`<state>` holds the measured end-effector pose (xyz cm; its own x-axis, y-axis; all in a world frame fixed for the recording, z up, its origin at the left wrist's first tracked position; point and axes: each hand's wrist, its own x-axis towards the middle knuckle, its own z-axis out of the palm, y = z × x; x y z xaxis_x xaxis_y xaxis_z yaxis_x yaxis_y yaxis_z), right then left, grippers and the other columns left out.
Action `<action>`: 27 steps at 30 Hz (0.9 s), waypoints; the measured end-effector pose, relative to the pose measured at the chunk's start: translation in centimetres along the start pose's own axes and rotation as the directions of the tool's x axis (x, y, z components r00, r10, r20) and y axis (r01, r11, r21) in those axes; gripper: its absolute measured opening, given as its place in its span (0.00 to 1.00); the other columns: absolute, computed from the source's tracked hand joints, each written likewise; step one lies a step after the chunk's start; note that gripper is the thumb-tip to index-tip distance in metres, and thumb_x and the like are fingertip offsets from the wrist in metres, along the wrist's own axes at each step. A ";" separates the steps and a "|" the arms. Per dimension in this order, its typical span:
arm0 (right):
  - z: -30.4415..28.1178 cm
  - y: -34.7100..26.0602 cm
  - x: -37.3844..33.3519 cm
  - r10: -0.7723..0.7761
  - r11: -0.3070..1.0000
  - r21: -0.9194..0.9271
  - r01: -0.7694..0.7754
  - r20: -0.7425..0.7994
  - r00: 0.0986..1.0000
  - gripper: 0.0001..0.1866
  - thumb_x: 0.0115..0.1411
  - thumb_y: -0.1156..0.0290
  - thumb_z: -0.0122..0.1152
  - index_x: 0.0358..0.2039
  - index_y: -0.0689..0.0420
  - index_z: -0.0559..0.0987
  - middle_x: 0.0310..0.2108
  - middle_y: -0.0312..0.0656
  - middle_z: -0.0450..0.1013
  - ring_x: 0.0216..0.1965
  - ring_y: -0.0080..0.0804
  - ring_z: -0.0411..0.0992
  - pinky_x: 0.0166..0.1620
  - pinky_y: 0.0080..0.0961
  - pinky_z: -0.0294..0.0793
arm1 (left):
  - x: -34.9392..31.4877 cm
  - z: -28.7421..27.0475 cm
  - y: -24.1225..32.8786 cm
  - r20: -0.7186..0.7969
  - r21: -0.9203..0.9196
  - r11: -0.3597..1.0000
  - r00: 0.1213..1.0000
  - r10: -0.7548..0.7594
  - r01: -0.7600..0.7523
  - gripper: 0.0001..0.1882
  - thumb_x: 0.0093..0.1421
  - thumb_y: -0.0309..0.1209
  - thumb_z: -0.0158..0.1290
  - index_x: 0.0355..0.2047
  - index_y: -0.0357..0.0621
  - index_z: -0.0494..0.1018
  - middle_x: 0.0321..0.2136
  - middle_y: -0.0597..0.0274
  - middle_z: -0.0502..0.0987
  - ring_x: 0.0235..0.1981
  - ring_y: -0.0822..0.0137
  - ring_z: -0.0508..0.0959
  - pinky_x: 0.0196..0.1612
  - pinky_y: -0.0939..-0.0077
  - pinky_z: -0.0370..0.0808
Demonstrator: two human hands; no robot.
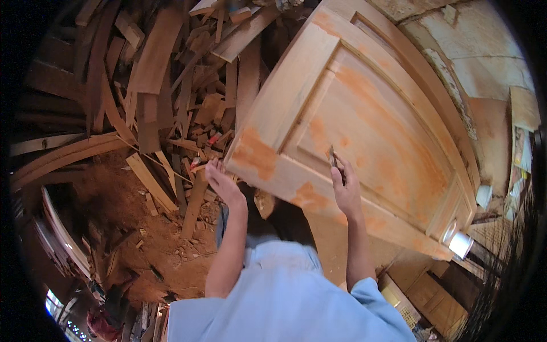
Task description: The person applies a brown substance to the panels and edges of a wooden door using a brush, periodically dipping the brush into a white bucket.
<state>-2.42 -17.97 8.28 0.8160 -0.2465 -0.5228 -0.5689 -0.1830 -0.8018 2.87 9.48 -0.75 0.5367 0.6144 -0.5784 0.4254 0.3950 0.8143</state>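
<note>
A pale wooden panel door point(307, 74) lies tilted before me, with orange filler smears point(256, 155) on its frame and across its recessed panel. My right hand point(346, 191) is closed around a small narrow-bladed putty knife point(333, 155), its tip over the lower left part of the panel. At the door's near left corner is my left hand point(227, 185). Its fingers are bent together next to the edge; what they hold, if anything, is hidden. By the door's right corner stands a white tub point(460, 244).
Behind the door leans a second wooden panel point(387, 35). Offcuts and boards point(154, 62) are heaped at the far left, above reddish, dusty ground point(114, 199). A wooden cabinet piece point(436, 296) and a yellow crate point(401, 302) stand at the lower right.
</note>
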 end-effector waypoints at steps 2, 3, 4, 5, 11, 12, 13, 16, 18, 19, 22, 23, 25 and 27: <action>-0.4 -0.4 2.5 -0.204 0.947 -0.268 0.177 -0.076 0.976 0.25 0.70 0.63 0.54 0.65 0.54 0.67 0.32 0.37 0.72 0.30 0.24 0.67 0.38 0.25 0.71 | -1.2 2.0 -0.1 -0.006 0.080 0.970 0.973 0.232 -0.231 0.33 0.74 0.53 0.32 0.59 0.33 0.62 0.57 0.47 0.69 0.58 0.56 0.69 0.65 0.64 0.62; -0.5 -0.9 3.5 -0.172 0.946 -0.287 0.152 -0.045 0.984 0.25 0.69 0.64 0.55 0.65 0.55 0.67 0.33 0.41 0.74 0.32 0.29 0.70 0.40 0.27 0.72 | -1.1 2.3 -0.7 -0.025 0.090 0.966 0.970 0.244 -0.241 0.33 0.74 0.53 0.32 0.59 0.33 0.62 0.57 0.47 0.69 0.58 0.56 0.69 0.65 0.64 0.62; -0.8 -1.4 4.1 -0.178 0.945 -0.285 0.158 -0.043 0.983 0.25 0.69 0.64 0.55 0.65 0.55 0.67 0.33 0.41 0.74 0.32 0.29 0.70 0.40 0.27 0.72 | -1.1 2.9 -1.7 -0.008 0.086 0.937 0.941 0.340 -0.338 0.34 0.74 0.54 0.30 0.58 0.33 0.63 0.56 0.47 0.69 0.58 0.56 0.69 0.65 0.63 0.62; -0.8 -1.6 4.8 -0.207 0.921 -0.338 0.191 -0.011 0.978 0.26 0.68 0.64 0.56 0.64 0.56 0.68 0.38 0.48 0.75 0.34 0.34 0.73 0.42 0.30 0.74 | -0.9 2.9 -2.4 -0.001 0.100 0.899 0.903 0.429 -0.427 0.35 0.74 0.55 0.29 0.58 0.33 0.63 0.56 0.46 0.69 0.58 0.55 0.69 0.65 0.62 0.61; -0.6 -1.7 7.7 -0.313 0.728 -0.594 0.341 0.155 0.937 0.30 0.60 0.69 0.67 0.63 0.56 0.70 0.37 0.51 0.75 0.34 0.46 0.77 0.38 0.37 0.78 | -0.7 3.8 -2.9 -0.052 0.066 0.920 0.919 0.390 -0.387 0.37 0.73 0.59 0.24 0.57 0.36 0.62 0.57 0.48 0.68 0.58 0.57 0.69 0.66 0.61 0.61; -0.4 -1.5 8.1 -0.300 0.730 -0.598 0.331 0.155 0.941 0.30 0.60 0.69 0.67 0.63 0.56 0.70 0.37 0.51 0.75 0.34 0.46 0.77 0.38 0.37 0.78 | -0.8 4.1 -2.8 -0.071 0.062 0.915 0.913 0.401 -0.398 0.38 0.72 0.60 0.24 0.58 0.37 0.62 0.57 0.49 0.68 0.58 0.57 0.68 0.65 0.62 0.61; -0.2 -1.4 8.4 -0.331 0.695 -0.619 0.367 0.178 0.927 0.31 0.59 0.69 0.68 0.63 0.56 0.70 0.36 0.49 0.74 0.33 0.43 0.77 0.35 0.35 0.78 | -0.8 4.4 -2.6 -0.077 0.062 0.922 0.919 0.387 -0.383 0.38 0.72 0.61 0.23 0.58 0.39 0.62 0.58 0.52 0.68 0.58 0.58 0.68 0.65 0.61 0.61; 0.9 -1.6 9.6 -0.390 0.630 -0.655 0.417 0.197 0.899 0.31 0.58 0.67 0.70 0.62 0.54 0.72 0.33 0.44 0.72 0.29 0.36 0.76 0.30 0.32 0.78 | -0.8 4.7 -2.5 -0.115 0.088 0.925 0.918 0.379 -0.371 0.38 0.72 0.61 0.24 0.58 0.39 0.62 0.59 0.53 0.67 0.59 0.59 0.67 0.66 0.61 0.61; 1.7 -2.3 10.2 -0.333 0.636 -0.681 0.363 0.182 0.925 0.30 0.58 0.67 0.70 0.62 0.52 0.73 0.32 0.42 0.72 0.28 0.34 0.75 0.29 0.32 0.77 | -0.7 4.5 -2.5 -0.107 0.083 0.929 0.924 0.368 -0.361 0.37 0.72 0.60 0.24 0.58 0.39 0.61 0.60 0.53 0.67 0.60 0.59 0.67 0.66 0.60 0.60; 1.8 -2.2 10.4 -0.329 0.631 -0.687 0.360 0.183 0.927 0.30 0.58 0.67 0.70 0.62 0.52 0.73 0.32 0.42 0.72 0.28 0.34 0.75 0.29 0.32 0.77 | -0.7 4.5 -2.6 -0.125 0.083 0.932 0.924 0.361 -0.352 0.37 0.72 0.60 0.24 0.59 0.39 0.61 0.60 0.53 0.66 0.60 0.59 0.67 0.66 0.60 0.60; 1.8 -3.0 10.8 -0.354 0.550 -0.712 0.435 0.273 0.894 0.31 0.59 0.66 0.69 0.63 0.48 0.72 0.31 0.39 0.72 0.26 0.32 0.74 0.27 0.32 0.76 | -0.7 4.6 -2.5 -0.125 0.118 0.931 0.925 0.360 -0.346 0.36 0.72 0.59 0.24 0.59 0.38 0.61 0.61 0.52 0.66 0.61 0.57 0.67 0.67 0.59 0.59; 2.0 -3.4 10.9 -0.330 0.521 -0.733 0.437 0.299 0.896 0.31 0.59 0.65 0.68 0.64 0.47 0.72 0.31 0.39 0.72 0.26 0.32 0.74 0.27 0.32 0.76 | -0.7 4.6 -2.3 -0.103 0.164 0.920 0.921 0.376 -0.357 0.36 0.73 0.58 0.23 0.59 0.37 0.61 0.61 0.52 0.66 0.61 0.56 0.67 0.67 0.58 0.59; 2.4 -3.9 10.9 -0.307 0.475 -0.760 0.444 0.330 0.893 0.31 0.60 0.64 0.68 0.64 0.46 0.71 0.31 0.39 0.72 0.26 0.32 0.75 0.27 0.32 0.76 | -0.8 4.5 -2.3 -0.112 0.159 0.924 0.924 0.366 -0.347 0.36 0.73 0.57 0.24 0.59 0.36 0.61 0.61 0.51 0.66 0.61 0.56 0.67 0.67 0.58 0.59; 2.7 -3.8 10.9 -0.274 0.469 -0.772 0.428 0.333 0.902 0.31 0.61 0.62 0.67 0.64 0.46 0.71 0.31 0.39 0.72 0.27 0.32 0.75 0.27 0.32 0.76 | -0.7 4.3 -2.4 -0.120 0.147 0.928 0.925 0.361 -0.343 0.36 0.73 0.56 0.25 0.59 0.35 0.61 0.61 0.50 0.66 0.61 0.55 0.67 0.67 0.58 0.59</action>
<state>8.91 -17.37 4.79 0.9261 0.1450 -0.3482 0.0036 -0.9264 -0.3764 4.61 5.13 -2.50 0.5623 0.7930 -0.2346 0.3177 0.0548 0.9466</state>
